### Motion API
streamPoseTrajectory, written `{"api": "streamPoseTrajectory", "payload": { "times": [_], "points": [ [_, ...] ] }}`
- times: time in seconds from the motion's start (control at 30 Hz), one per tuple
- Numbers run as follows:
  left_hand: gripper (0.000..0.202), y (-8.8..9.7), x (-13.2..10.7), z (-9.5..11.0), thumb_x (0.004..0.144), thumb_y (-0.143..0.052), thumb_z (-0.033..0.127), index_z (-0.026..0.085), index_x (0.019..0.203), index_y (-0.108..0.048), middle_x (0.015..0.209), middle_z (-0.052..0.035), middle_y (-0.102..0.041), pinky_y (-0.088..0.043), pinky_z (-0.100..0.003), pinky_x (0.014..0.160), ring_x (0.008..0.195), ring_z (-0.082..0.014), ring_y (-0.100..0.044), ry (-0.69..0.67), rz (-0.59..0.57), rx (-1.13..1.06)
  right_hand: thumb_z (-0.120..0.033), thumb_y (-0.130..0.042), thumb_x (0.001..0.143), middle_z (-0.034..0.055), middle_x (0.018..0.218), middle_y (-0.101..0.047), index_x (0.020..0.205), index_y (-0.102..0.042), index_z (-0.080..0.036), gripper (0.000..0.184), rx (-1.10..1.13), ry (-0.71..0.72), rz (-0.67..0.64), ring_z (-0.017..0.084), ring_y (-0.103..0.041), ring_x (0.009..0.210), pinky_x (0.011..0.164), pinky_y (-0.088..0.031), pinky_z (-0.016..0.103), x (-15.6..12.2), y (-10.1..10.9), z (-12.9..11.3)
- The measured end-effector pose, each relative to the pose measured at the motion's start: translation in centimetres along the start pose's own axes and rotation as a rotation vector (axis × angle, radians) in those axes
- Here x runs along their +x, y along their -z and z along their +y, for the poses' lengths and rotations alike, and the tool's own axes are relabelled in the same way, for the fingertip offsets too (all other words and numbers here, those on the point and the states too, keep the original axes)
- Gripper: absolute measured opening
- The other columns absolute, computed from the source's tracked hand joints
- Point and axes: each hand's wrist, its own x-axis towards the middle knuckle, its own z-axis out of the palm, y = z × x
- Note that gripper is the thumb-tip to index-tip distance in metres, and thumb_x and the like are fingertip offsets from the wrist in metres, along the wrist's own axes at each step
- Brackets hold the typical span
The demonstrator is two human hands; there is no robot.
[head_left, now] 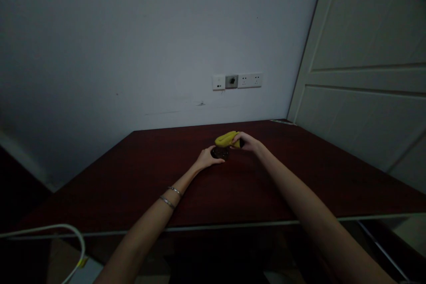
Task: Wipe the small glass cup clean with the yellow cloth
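A small, dark, round glass dish (220, 154) rests on the dark red tabletop (159, 164). My left hand (207, 158) curves around its left side, thumb at the near edge and fingers at the far edge. Just above the dish, my right hand (245, 140) grips a folded yellow cloth (226, 139) with a dark patch at its right end. The cloth overlaps the dish's far rim from this angle; whether they touch is unclear in the dim light. The inside of the dish is too dark to make out.
A pale wall (166, 53) with a row of sockets (244, 80) stands behind the table. To the right is a white panelled door (359, 53). A white cable (71, 227) loops over the table's near left edge.
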Motion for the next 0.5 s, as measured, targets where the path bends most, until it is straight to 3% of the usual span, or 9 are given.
{"api": "streamPoseTrajectory", "payload": {
  "times": [0.07, 0.17, 0.3, 0.5],
  "points": [
    [0.078, -0.2, 0.0, -0.1, 0.050, -0.074, 0.048, 0.015, 0.118, -0.053, 0.109, -0.0110, -0.063, -0.044, -0.035, 0.088, 0.102, -0.0267, -0.058, 0.008, 0.018, 0.008, -0.014, -0.051, 0.063, 0.0036, 0.077, -0.068, 0.086, -0.059, -0.017, 0.024, 0.489, 0.070, 0.119, 0.014, -0.062, 0.069, 0.068, -0.052, 0.031, -0.8, 0.2, 0.8],
    [0.079, -0.4, 0.0, -0.3, 0.050, -0.074, 0.048, 0.015, 0.118, -0.052, 0.110, -0.0115, -0.062, -0.044, -0.035, 0.090, 0.103, -0.0272, -0.057, 0.019, 0.032, 0.008, -0.018, -0.059, 0.066, 0.0024, 0.080, -0.068, 0.093, -0.060, -0.019, 0.028, 0.873, 0.042, 0.255, 0.016, -0.063, 0.072, 0.069, -0.053, 0.035, -1.1, -0.1, 1.6],
    [0.084, -0.4, 0.0, -0.3, 0.050, -0.074, 0.048, 0.015, 0.123, -0.048, 0.116, -0.0129, -0.059, -0.041, -0.037, 0.093, 0.108, -0.0282, -0.055, 0.034, 0.020, -0.015, -0.021, -0.062, 0.066, 0.0011, 0.074, -0.068, 0.087, -0.063, -0.018, 0.021, 0.983, 0.055, 0.426, 0.014, -0.061, 0.064, 0.059, -0.052, 0.027, -0.7, -0.7, 1.7],
    [0.114, -0.4, -0.1, -0.4, 0.047, -0.077, 0.048, 0.011, 0.138, -0.020, 0.127, -0.0198, -0.048, -0.035, -0.039, 0.100, 0.118, -0.0290, -0.046, 0.053, -0.012, -0.126, -0.018, -0.059, 0.065, -0.0002, 0.068, -0.067, 0.076, -0.062, -0.017, 0.011, 1.084, 0.087, 0.591, 0.012, -0.059, 0.057, 0.052, -0.048, 0.021, -0.6, -1.1, 1.5]
  ]
}}
